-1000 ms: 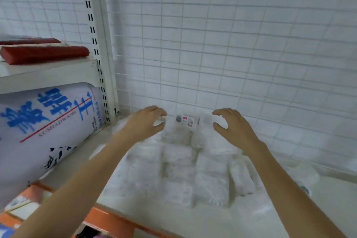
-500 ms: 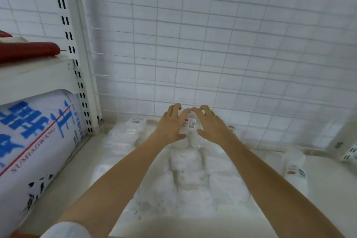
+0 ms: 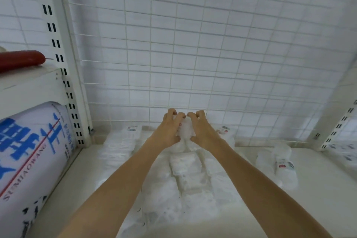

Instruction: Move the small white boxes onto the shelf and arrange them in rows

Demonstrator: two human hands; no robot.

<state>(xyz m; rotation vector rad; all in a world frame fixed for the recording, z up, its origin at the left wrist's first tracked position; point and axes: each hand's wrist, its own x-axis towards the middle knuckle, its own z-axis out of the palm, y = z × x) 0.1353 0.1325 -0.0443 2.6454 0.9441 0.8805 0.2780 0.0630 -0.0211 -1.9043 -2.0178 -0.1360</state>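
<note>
- I see both hands reaching to the back edge of the shelf (image 3: 318, 189), close against the wire grid panel (image 3: 193, 44).
- The left hand (image 3: 169, 131) and the right hand (image 3: 202, 131) hold one small white box (image 3: 185, 128) between them; the fingers of both curl over its top and sides, clamped on it from either side.
- That box sits near the middle of the shelf's back edge; I cannot tell whether its base rests on the packs below.
- Under and in front of the hands lie rows of white wrapped packs (image 3: 188, 170), running from the back edge toward the front edge; they are overexposed and I cannot count them.
- A stack of packs (image 3: 121, 141) sits toward the back left corner, with a small red and blue label on top that is too blurred to read.
- Nearer the right side, other white boxes (image 3: 280, 162) lie with a red label, also unreadable.
- Left of the slotted upright post (image 3: 63, 63), a large white roll (image 3: 29, 160) carries big blue characters, a red stripe and the word "SUMIAOWANG".
- On the neighbouring upper shelf lies a dark red object (image 3: 21, 61).
</note>
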